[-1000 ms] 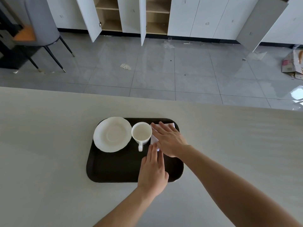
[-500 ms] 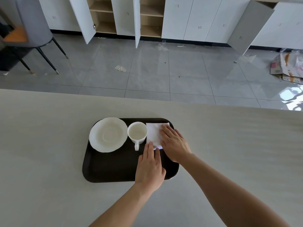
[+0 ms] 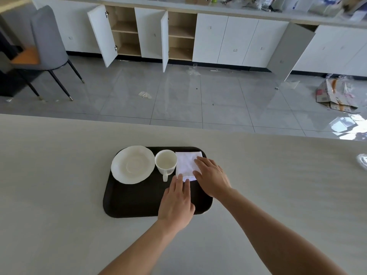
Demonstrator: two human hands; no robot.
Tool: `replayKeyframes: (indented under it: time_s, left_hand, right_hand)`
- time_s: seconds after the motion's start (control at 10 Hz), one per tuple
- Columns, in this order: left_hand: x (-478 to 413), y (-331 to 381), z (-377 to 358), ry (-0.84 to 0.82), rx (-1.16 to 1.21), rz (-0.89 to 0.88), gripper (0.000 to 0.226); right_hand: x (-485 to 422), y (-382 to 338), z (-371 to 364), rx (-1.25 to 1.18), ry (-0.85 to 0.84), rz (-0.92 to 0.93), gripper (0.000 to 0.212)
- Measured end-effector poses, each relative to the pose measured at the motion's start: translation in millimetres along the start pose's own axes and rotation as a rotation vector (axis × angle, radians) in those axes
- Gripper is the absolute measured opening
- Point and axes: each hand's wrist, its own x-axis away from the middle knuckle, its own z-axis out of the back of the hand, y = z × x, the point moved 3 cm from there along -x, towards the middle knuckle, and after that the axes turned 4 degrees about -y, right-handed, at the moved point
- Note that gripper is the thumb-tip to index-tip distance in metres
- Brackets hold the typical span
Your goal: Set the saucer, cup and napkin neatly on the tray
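The tray (image 3: 135,203) lies on the worktop (image 3: 59,175). On it, the saucer (image 3: 132,164) sits at 10 o'clock, the cup (image 3: 166,162) at 12 with its handle toward 6, and the napkin (image 3: 186,165) at 1 to 2 o'clock, just beside the cup.

Both hands lie flat with fingers extended; neither grip holds anything. The right hand (image 3: 213,177) presses the napkin; the left hand (image 3: 176,203) touches its near edge.

Risks:
- Sliding the napkin toward 9 o'clock may nudge the cup.
- Uneven pressure may crease or skew the fold.
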Motion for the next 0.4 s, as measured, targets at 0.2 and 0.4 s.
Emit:
replayKeyframes:
  time_s: [0.2,0.4]
  left_hand:
    - [20.1,-5.7,20.8,0.091,-0.028,-0.019,0.064]
    - [48.1,-20.2,48.4,0.2,-0.058,-0.003,0.064]
  right_hand:
    - [14.5,-12.5,15.8,0.0,0.021,-0.013,0.038]
    - [23.7,-35.2,32.4,-0.017,0.088,0.017,0.044]
